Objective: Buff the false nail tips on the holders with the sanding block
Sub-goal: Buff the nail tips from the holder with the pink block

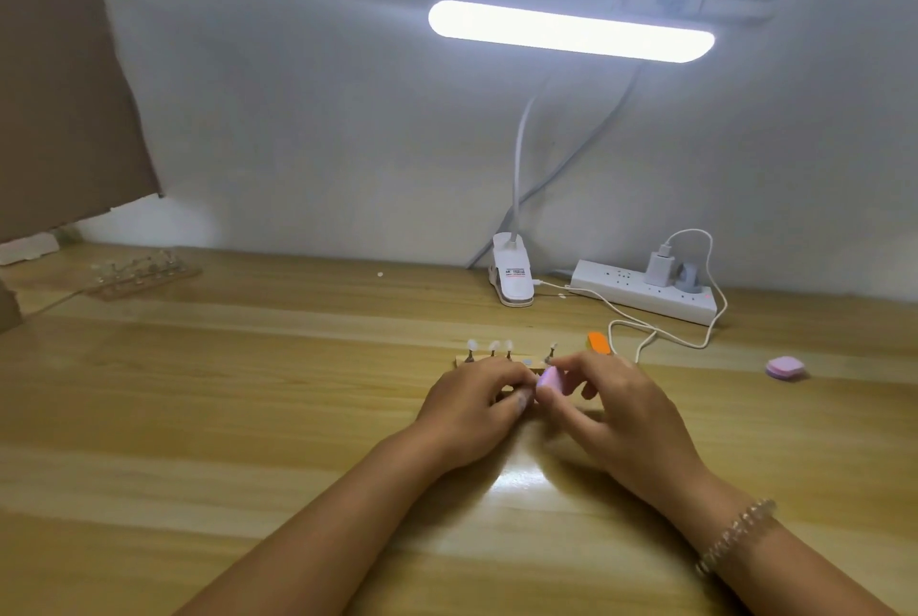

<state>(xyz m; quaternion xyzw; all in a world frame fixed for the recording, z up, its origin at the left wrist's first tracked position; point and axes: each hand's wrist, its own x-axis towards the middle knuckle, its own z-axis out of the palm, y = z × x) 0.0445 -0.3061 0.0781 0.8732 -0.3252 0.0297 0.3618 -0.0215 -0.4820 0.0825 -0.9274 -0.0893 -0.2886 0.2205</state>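
Buffing | right hand (611, 411) pinches lilac sanding block (548, 382) at worktop (248, 392) centre, before nail-tip rack (464, 361) | left hand (472, 409) curled alongside, grasp unclear | advice: light short strokes, tip braced

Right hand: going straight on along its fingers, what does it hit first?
Likely the left hand, close beyond the sanding block that the right hand pinches; the wooden base lies behind. Depth unclear.
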